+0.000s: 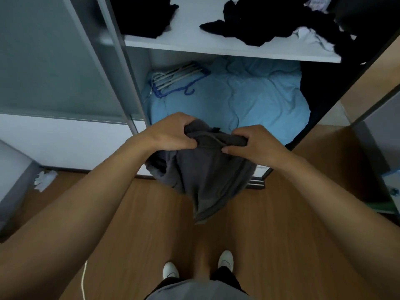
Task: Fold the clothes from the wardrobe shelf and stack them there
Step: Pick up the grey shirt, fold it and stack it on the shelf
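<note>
Standing before the open wardrobe (121, 61), we are looking down over a wooden floor (134, 224) that is filling the lower half of the view. A rumpled light-blue bedding bundle (249, 98) is lying in the lower compartment, under the white shelf (194, 43). On that shelf, loose black clothes (270, 24) are sprawling at the right, partly over a white garment (311, 40), and a second black heap (140, 16) is sitting at the left; none is looking folded. We are holding a dark grey garment (207, 169) in the air in front of the lower compartment, well below the shelf; it is hanging from its bunched top edge toward the floor, not touching it as far as we can tell. Our left hand (171, 132) is gripping that edge with fingers curled over the cloth; our right hand (253, 141) is pinching it just beside, thumb lying along the near side. A bunch of hangers (175, 79), white and blue, is resting on the bedding's left corner. Our white shoes (225, 259) are showing at the bottom. A crumpled white scrap (44, 179) is lying on the floor at far left.
</note>
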